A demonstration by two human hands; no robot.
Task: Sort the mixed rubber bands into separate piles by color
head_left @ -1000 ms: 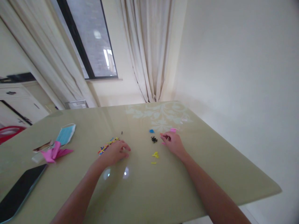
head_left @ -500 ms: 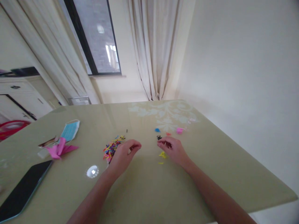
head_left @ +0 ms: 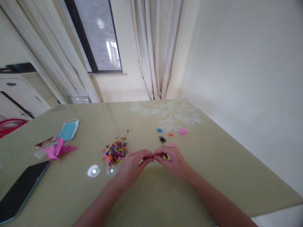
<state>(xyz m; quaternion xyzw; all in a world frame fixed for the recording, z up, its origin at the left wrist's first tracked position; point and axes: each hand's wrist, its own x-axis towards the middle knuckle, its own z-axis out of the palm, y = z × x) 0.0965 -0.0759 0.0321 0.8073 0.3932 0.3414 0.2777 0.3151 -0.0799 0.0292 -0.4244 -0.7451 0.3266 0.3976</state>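
My left hand [head_left: 136, 164] and my right hand [head_left: 171, 159] meet at their pinched fingertips above the table. What they pinch, if anything, is too small to make out. A mixed pile of small coloured rubber bands [head_left: 115, 151] lies just left of my left hand. Beyond my right hand sit small sorted groups: black bands [head_left: 162, 139], blue bands [head_left: 159, 130], orange bands [head_left: 170, 134] and pink bands [head_left: 182, 131]. A separate pink piece [head_left: 173, 144] lies near my right knuckles. Yellow bands [head_left: 165, 156] are partly hidden behind my right fingers.
On the left of the table [head_left: 151, 201] lie a dark-screened tablet or phone [head_left: 22, 189], a pink folded paper shape [head_left: 58, 149], a blue face mask [head_left: 68, 130] and a brown strip [head_left: 44, 142]. A small dark piece [head_left: 127, 130] lies behind the pile. Light reflects off the glossy tabletop.
My left hand has moved right, away from the mixed pile, and my right hand slightly left and down. Their fingertips now meet. The black bands and a pink piece are uncovered.
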